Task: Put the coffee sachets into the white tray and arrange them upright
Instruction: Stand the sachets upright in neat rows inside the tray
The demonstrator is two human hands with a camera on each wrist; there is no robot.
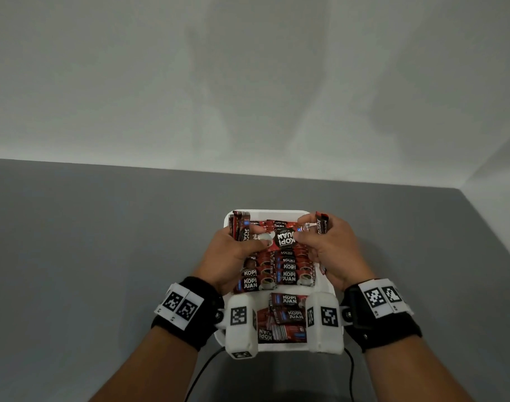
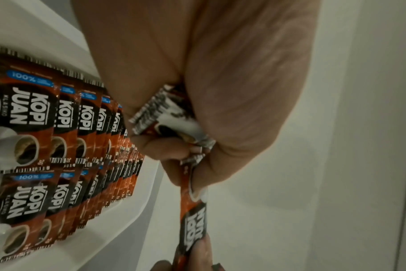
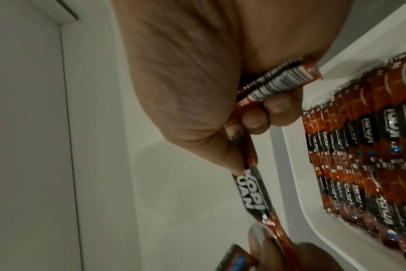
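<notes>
A white tray stands on the grey table and holds two rows of red and black coffee sachets standing upright. Several loose sachets lie flat at its near end. One sachet is stretched sideways above the rows, pinched at one end by my left hand and at the other by my right hand. The left hand also grips a bundle of sachets, and the right grips another bundle. The shared sachet shows edge-on in both wrist views, beside the upright rows.
White wrist cameras hang over the tray's near end, with black cables trailing toward me. The grey table stretches left and right of the tray. A white wall rises behind the table's far edge.
</notes>
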